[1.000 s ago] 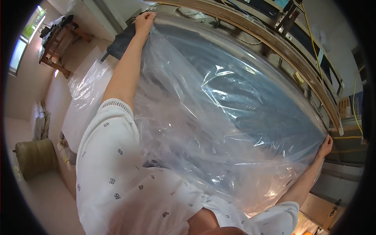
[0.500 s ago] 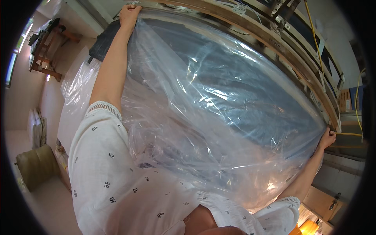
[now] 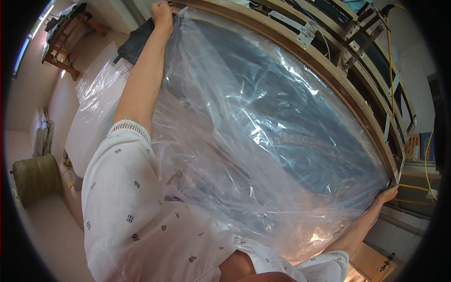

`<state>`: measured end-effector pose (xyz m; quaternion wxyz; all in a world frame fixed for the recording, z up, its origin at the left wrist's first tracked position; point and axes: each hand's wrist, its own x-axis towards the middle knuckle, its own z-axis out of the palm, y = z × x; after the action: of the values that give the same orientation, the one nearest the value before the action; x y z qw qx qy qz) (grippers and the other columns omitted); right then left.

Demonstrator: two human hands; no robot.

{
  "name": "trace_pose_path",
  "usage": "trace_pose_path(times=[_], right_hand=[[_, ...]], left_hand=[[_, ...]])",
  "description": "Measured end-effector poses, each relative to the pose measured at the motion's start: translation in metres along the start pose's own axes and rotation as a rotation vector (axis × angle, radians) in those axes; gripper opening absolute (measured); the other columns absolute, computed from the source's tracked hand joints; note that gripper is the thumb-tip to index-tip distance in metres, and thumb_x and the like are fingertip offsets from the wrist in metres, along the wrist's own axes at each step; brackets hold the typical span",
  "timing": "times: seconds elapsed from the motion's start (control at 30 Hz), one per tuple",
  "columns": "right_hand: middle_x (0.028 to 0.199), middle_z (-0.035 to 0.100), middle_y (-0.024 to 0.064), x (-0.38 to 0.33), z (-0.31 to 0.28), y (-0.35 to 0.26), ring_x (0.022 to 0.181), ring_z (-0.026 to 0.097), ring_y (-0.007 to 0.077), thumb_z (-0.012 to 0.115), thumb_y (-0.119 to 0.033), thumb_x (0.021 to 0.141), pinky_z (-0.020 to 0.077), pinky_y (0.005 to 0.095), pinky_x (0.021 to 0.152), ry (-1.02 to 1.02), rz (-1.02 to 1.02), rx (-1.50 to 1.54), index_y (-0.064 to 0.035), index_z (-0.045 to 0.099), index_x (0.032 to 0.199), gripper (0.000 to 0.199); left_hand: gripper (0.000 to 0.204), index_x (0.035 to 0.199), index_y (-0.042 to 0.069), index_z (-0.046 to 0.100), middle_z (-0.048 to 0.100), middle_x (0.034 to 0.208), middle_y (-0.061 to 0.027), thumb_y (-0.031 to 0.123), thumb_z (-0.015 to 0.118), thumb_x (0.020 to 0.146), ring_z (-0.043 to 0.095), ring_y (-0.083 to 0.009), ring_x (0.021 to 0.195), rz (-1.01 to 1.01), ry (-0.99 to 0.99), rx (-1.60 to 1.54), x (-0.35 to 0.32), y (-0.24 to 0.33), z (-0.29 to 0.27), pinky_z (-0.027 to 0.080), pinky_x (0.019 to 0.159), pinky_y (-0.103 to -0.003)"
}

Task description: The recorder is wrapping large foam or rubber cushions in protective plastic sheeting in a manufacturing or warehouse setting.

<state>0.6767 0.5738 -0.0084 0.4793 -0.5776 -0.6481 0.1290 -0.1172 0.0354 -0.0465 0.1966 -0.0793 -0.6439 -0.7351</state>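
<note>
A big clear plastic sheet spreads in front of me, creased and shiny. Through it shows a dark blue-grey panel, its far edge along a curved wooden frame. At the upper left corner, my left hand is closed on the sheet's gathered edge, its arm stretched out. My right hand pinches the sheet at the right corner, close to the end of the frame. The near part of the sheet hangs in loose folds against my shirt.
Metal hinge plates and brackets sit on the wooden rails beyond the sheet. A yellow cable hangs at the right. On the left are a wooden stand, an olive cushioned seat and a plastic-wrapped pale piece.
The view has shifted, and more of the wooden frame shows. My right hand sits lower in the picture and slightly inward. Both hands keep their hold at the corners.
</note>
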Motion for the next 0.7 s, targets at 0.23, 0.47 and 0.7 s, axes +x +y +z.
trace_pose_path(times=[0.23, 0.47, 0.7], right_hand=[[0.115, 0.052, 0.0252, -0.001, 0.005, -0.004, 0.102, 0.051, 0.0351, 0.032, -0.036, 0.092, 0.0371, 0.0387, 0.088, 0.031, 0.050, -0.033, 0.0123, 0.049, 0.113, 0.056], [0.115, 0.048, 0.0227, -0.044, -0.018, -0.044, 0.106, 0.045, 0.0329, 0.039, -0.040, 0.091, 0.0347, 0.0385, 0.089, 0.176, -0.153, -0.171, 0.0067, 0.051, 0.111, 0.052], [0.094, 0.050, 0.0185, -0.146, -0.075, -0.050, 0.092, 0.046, 0.0302, 0.045, -0.028, 0.092, 0.0364, 0.0365, 0.083, -0.063, -0.391, -0.238, 0.0049, 0.052, 0.099, 0.034]], left_hand=[[0.031, 0.084, 0.001, 0.062, 0.062, 0.083, -0.0130, 0.024, 0.042, 0.083, 0.058, -0.0248, 0.080, 0.086, 0.103, 0.383, -0.001, 0.001, 0.005, 0.044, 0.071, -0.034], [0.035, 0.086, 0.004, 0.061, 0.059, 0.079, -0.0067, 0.036, 0.046, 0.086, 0.054, -0.0184, 0.073, 0.140, -0.384, 0.371, -0.033, 0.045, -0.010, 0.039, 0.064, -0.032], [0.021, 0.082, 0.010, 0.054, 0.050, 0.072, 0.0016, 0.027, 0.046, 0.091, 0.040, -0.0053, 0.059, -0.113, -0.318, -0.097, -0.082, 0.129, -0.073, 0.033, 0.049, -0.020]])
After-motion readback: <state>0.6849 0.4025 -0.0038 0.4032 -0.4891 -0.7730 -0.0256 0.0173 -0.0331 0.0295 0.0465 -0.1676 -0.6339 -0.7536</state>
